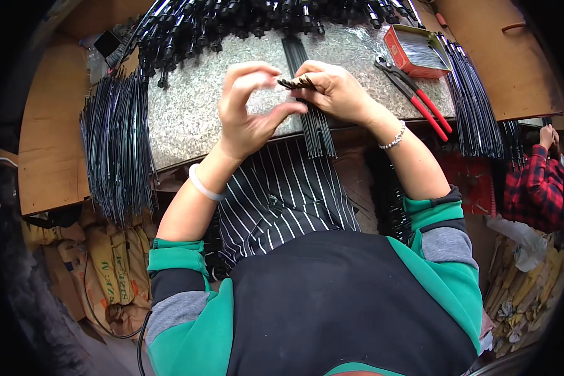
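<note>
My right hand (338,91) is closed on a bunch of small dark pieces (297,83), whose ends poke out past the fingertips on both sides; their exact kind is too small to tell. Facing it, my left hand (247,106) has its fingers curled but apart from the thumb, slightly blurred, and I see nothing held in it. Beneath both hands lies a bundle of thin black cables (319,135), running from the back of the speckled worktop (188,113) over its front edge.
Black cables with thick end fittings (232,15) heap along the back. More cables hang at the left (116,144) and right (473,106). Red-handled pliers (413,97) lie near a red box of thin metal pieces (417,53). Another person's plaid sleeve (536,182) shows at far right.
</note>
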The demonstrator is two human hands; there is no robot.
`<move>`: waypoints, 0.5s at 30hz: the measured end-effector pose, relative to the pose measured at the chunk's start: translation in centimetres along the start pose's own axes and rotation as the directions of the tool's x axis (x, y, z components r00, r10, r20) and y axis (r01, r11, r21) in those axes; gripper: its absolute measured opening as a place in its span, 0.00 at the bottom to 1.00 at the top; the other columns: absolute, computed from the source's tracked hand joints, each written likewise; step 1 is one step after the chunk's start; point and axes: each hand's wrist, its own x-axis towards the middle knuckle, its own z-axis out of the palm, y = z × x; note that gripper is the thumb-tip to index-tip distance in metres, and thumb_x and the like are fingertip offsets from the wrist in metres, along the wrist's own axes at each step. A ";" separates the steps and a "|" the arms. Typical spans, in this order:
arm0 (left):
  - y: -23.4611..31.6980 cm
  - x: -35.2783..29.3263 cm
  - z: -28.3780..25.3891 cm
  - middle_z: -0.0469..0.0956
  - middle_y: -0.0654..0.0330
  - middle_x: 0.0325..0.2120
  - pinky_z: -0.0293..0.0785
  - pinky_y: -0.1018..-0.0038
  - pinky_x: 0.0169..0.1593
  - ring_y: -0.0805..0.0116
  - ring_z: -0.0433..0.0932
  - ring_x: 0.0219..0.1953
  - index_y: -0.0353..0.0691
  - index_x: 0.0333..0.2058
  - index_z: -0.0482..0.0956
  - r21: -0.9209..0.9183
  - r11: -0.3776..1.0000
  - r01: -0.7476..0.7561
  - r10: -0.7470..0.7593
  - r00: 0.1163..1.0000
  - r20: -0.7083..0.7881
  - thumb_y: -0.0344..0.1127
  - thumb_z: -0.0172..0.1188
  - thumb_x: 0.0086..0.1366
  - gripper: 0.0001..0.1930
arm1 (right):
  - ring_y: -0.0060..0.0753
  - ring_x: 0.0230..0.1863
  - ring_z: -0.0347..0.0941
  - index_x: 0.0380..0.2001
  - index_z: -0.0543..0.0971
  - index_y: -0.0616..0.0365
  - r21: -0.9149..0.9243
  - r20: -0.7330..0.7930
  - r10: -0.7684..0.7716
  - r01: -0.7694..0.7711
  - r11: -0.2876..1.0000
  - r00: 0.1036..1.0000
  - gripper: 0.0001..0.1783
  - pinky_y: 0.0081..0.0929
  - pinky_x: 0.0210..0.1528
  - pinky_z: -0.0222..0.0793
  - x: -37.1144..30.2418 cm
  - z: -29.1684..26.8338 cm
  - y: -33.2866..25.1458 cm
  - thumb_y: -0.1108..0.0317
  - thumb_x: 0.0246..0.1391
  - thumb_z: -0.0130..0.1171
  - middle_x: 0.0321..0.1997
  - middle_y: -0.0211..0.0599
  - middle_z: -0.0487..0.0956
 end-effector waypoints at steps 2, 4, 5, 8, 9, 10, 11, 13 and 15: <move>1.0 0.6 -0.5 0.68 0.49 0.46 0.71 0.70 0.48 0.58 0.70 0.49 0.42 0.33 0.81 0.044 0.990 -0.131 0.123 0.980 0.157 0.35 0.69 0.45 0.14 | 0.35 0.34 0.74 0.34 0.79 0.52 -0.028 -0.078 -0.007 0.005 1.000 0.997 0.09 0.28 0.36 0.69 -0.6 0.1 -0.5 0.68 0.46 0.60 0.32 0.33 0.74; 1.7 1.6 0.3 0.72 0.52 0.44 0.71 0.71 0.48 0.59 0.72 0.47 0.41 0.34 0.81 0.019 0.993 -0.117 0.104 0.934 0.342 0.31 0.67 0.46 0.13 | 0.36 0.33 0.74 0.31 0.79 0.53 -0.063 -0.134 -0.054 0.046 0.997 0.990 0.08 0.29 0.35 0.69 -0.9 0.3 -0.1 0.68 0.44 0.60 0.31 0.34 0.74; 2.0 1.9 1.1 0.73 0.53 0.43 0.71 0.71 0.48 0.60 0.74 0.46 0.41 0.35 0.81 -0.031 0.999 -0.037 0.047 0.909 0.414 0.27 0.65 0.47 0.13 | 0.37 0.34 0.74 0.31 0.79 0.55 -0.082 -0.143 -0.055 0.043 0.996 0.988 0.08 0.29 0.35 0.70 -0.8 0.1 0.0 0.70 0.43 0.59 0.32 0.34 0.75; 1.3 1.4 1.9 0.76 0.55 0.39 0.73 0.72 0.45 0.62 0.77 0.41 0.41 0.38 0.81 -0.011 0.998 -0.065 0.065 0.926 0.373 0.16 0.55 0.48 0.19 | 0.38 0.36 0.75 0.34 0.78 0.57 -0.040 -0.074 -0.018 0.015 0.999 0.997 0.13 0.27 0.36 0.71 -1.7 -1.5 -0.1 0.73 0.40 0.59 0.38 0.38 0.76; 1.3 1.3 1.9 0.77 0.55 0.40 0.74 0.72 0.45 0.61 0.77 0.41 0.41 0.38 0.81 0.002 0.998 -0.066 0.060 0.927 0.369 0.14 0.52 0.47 0.21 | 0.38 0.36 0.75 0.34 0.78 0.57 -0.040 -0.073 -0.019 0.016 0.999 0.997 0.13 0.27 0.36 0.71 -1.8 -1.5 -0.3 0.73 0.40 0.59 0.38 0.38 0.76; 1.1 1.1 2.0 0.77 0.54 0.40 0.74 0.72 0.45 0.61 0.77 0.41 0.41 0.38 0.81 0.010 0.998 -0.065 0.056 0.928 0.367 0.12 0.49 0.46 0.23 | 0.37 0.36 0.75 0.35 0.78 0.58 -0.035 -0.100 -0.023 0.020 0.999 0.995 0.13 0.26 0.36 0.71 -2.0 -1.5 -0.4 0.73 0.41 0.59 0.38 0.38 0.76; 0.9 0.8 2.2 0.77 0.54 0.40 0.74 0.72 0.45 0.61 0.77 0.41 0.41 0.38 0.81 0.007 0.998 -0.063 0.056 0.928 0.368 0.12 0.49 0.46 0.23 | 0.35 0.36 0.76 0.36 0.78 0.58 -0.030 -0.128 -0.028 0.024 0.999 0.991 0.13 0.25 0.36 0.72 -2.2 -1.5 -0.6 0.74 0.41 0.59 0.39 0.38 0.76; 0.6 0.4 2.6 0.76 0.53 0.41 0.74 0.72 0.45 0.60 0.78 0.41 0.41 0.39 0.80 -0.001 0.995 -0.100 0.094 0.927 0.362 0.11 0.48 0.45 0.24 | 0.34 0.36 0.76 0.37 0.78 0.58 -0.023 -0.154 -0.030 0.027 0.999 0.988 0.14 0.24 0.36 0.72 -2.6 -1.7 -0.9 0.74 0.42 0.59 0.40 0.38 0.77; 0.3 0.2 3.0 0.76 0.52 0.42 0.74 0.71 0.46 0.59 0.78 0.42 0.40 0.39 0.80 0.004 0.991 -0.137 0.126 0.923 0.363 0.10 0.46 0.41 0.27 | 0.28 0.35 0.76 0.39 0.78 0.60 0.343 -0.099 0.220 -0.174 0.923 0.970 0.13 0.22 0.36 0.72 -2.9 -3.0 -1.5 0.75 0.46 0.57 0.39 0.37 0.78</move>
